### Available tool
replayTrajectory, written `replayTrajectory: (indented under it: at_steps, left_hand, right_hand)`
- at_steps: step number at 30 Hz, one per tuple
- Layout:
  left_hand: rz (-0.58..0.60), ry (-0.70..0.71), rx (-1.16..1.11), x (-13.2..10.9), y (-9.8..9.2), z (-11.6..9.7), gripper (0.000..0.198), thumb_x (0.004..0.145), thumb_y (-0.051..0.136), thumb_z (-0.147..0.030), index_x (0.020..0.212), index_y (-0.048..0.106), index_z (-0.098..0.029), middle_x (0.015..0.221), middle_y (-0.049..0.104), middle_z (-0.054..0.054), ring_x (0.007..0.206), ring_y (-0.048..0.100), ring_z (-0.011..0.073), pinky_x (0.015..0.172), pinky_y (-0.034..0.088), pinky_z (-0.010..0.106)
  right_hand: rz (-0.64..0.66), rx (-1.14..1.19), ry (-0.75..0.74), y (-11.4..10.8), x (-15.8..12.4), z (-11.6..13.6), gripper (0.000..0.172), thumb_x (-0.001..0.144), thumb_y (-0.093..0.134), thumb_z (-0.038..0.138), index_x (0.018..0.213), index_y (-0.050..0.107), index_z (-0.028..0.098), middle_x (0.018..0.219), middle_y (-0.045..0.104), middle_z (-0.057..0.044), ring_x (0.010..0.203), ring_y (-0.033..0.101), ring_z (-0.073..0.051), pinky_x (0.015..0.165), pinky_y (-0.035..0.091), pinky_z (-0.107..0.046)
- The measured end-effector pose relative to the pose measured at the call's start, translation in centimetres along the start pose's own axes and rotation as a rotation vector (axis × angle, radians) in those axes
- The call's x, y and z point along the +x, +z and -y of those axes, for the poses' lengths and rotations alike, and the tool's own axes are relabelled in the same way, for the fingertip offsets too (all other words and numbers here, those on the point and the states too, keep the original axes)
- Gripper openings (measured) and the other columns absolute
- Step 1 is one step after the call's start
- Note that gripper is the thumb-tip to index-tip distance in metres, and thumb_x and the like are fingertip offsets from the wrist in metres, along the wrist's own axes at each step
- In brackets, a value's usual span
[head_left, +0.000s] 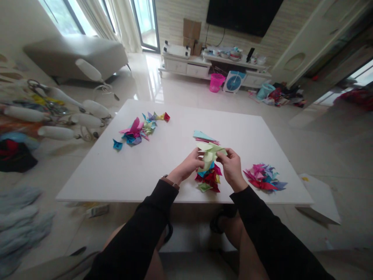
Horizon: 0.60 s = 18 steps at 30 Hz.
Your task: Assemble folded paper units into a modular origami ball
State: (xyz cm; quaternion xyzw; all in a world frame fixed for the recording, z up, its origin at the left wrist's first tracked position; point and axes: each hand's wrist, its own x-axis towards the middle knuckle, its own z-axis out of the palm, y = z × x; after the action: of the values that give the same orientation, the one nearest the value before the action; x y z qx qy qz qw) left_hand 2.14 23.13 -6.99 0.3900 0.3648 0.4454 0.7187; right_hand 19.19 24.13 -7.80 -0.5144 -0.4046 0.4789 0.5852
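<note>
Between my two hands is a light green folded paper (209,153), held up above the table. My left hand (190,165) pinches its left side, and my right hand (231,166) grips its right edge with thumb and fingers. Below the paper lies a small pile of red, blue, yellow and green folded papers (208,181), partly hidden by it. Just beyond my hands rests a short stack of folded paper (204,136), light blue on top with pink beneath.
On the white table (140,171), a heap of colourful folded papers (135,130) lies at the far left. Another heap (264,177) sits near the right front corner. Past the table stand a pink basket (216,83), a blue-and-white fan (234,81) and a low cabinet (186,66).
</note>
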Motion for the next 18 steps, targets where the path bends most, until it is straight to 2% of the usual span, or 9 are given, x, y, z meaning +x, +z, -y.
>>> replayTrajectory:
  at_steps: [2,4,10,14,18]
  left_hand:
    - [0.025,0.011,0.079,-0.3,0.1,-0.1,0.073,0.055,0.078,-0.008,0.124,0.056,-0.018,0.125,0.062,0.013,0.097,0.065,0.0208,0.079,0.053,0.031]
    - [-0.002,0.022,0.131,-0.3,0.3,0.0,0.076,0.058,0.085,-0.016,0.127,0.053,-0.018,0.127,0.061,0.014,0.098,0.065,0.0216,0.082,0.054,0.033]
    - [-0.129,0.028,-0.011,0.3,0.0,0.6,0.043,0.077,0.078,-0.041,0.109,0.064,-0.015,0.105,0.071,0.009,0.086,0.066,0.0170,0.074,0.053,0.028]
    - [-0.244,-0.015,-0.127,0.6,-0.3,0.6,0.038,0.082,0.074,-0.048,0.100,0.065,-0.015,0.095,0.072,0.008,0.076,0.066,0.0159,0.065,0.053,0.027]
    - [-0.307,-0.006,-0.189,0.8,-0.3,0.7,0.035,0.085,0.072,-0.045,0.100,0.063,-0.015,0.096,0.071,0.009,0.075,0.066,0.0163,0.065,0.056,0.029]
  right_hand:
    - [-0.005,-0.018,-0.029,-0.1,0.0,0.0,0.022,0.070,0.081,0.031,0.079,0.065,0.020,0.075,0.069,0.002,0.062,0.062,-0.013,0.061,0.052,-0.027]
    - [0.003,-0.033,-0.049,-0.1,-0.1,0.1,0.021,0.071,0.080,0.032,0.079,0.064,0.020,0.073,0.067,0.003,0.061,0.062,-0.012,0.060,0.051,-0.027]
    - [0.017,-0.067,-0.063,0.1,-0.5,0.7,0.021,0.071,0.079,0.031,0.080,0.063,0.021,0.073,0.066,0.003,0.062,0.063,-0.013,0.058,0.049,-0.025]
    - [-0.012,-0.035,-0.036,0.2,-0.4,0.8,0.020,0.070,0.077,0.030,0.080,0.062,0.021,0.075,0.066,0.004,0.064,0.061,-0.012,0.055,0.046,-0.023]
    - [-0.019,0.031,0.019,0.4,-0.5,0.9,0.022,0.070,0.075,0.034,0.081,0.061,0.021,0.079,0.065,0.004,0.065,0.057,-0.011,0.054,0.045,-0.021]
